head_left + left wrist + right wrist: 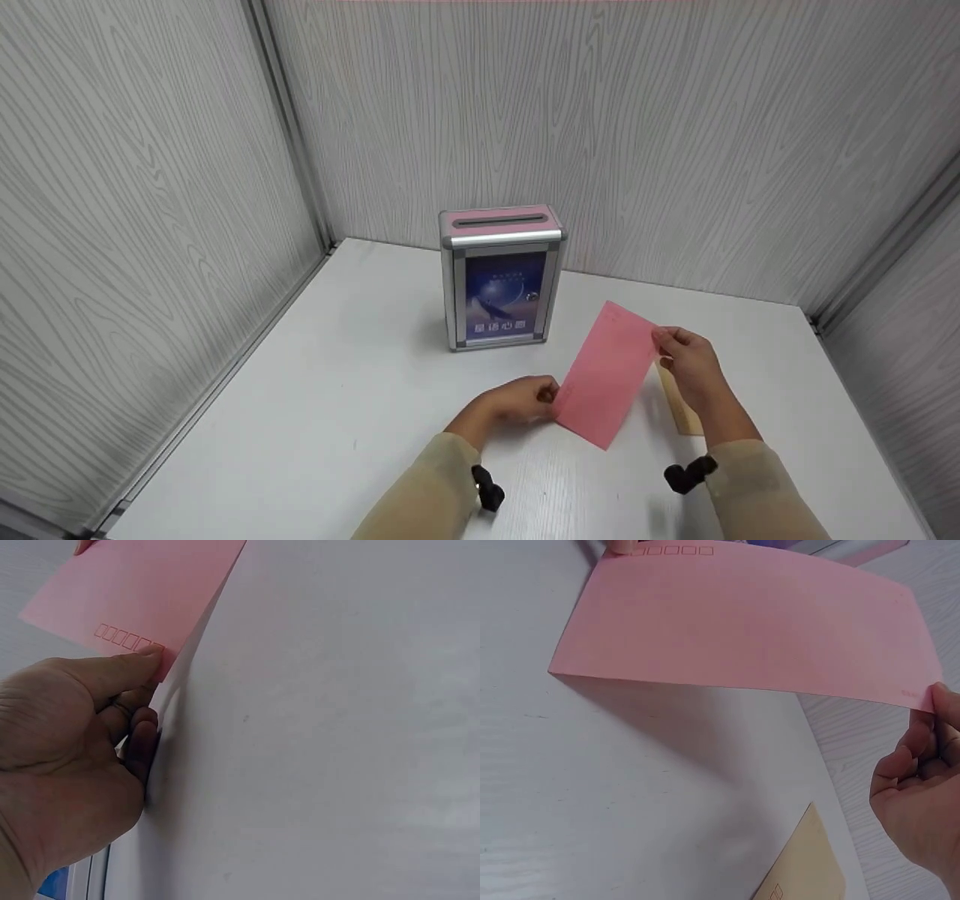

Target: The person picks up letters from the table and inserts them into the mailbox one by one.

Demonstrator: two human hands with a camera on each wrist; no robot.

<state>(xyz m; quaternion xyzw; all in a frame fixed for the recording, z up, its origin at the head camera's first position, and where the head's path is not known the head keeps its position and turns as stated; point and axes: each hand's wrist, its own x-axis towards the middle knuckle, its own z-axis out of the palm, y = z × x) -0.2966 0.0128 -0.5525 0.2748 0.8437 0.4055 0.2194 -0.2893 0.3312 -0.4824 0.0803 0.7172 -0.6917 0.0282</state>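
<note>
A pink envelope (609, 375) is held tilted above the white table by both hands. The left hand (525, 399) pinches its lower left corner; in the left wrist view the thumb of that hand (82, 735) lies beside a row of small printed red boxes on the envelope (150, 592). At the upper right corner, the right hand (694, 367) pinches it between thumb and fingers. The right wrist view has the envelope (742, 622) bowed slightly between the two hands, with the right hand (922, 780) at its right end.
Behind the envelope stands an upright box (502, 292) with a pink top, a slot and a blue picture on its front. A tan envelope (681, 409) lies on the table (315, 375), partly under the right hand. Grey wood-grain panels (480, 112) enclose the table.
</note>
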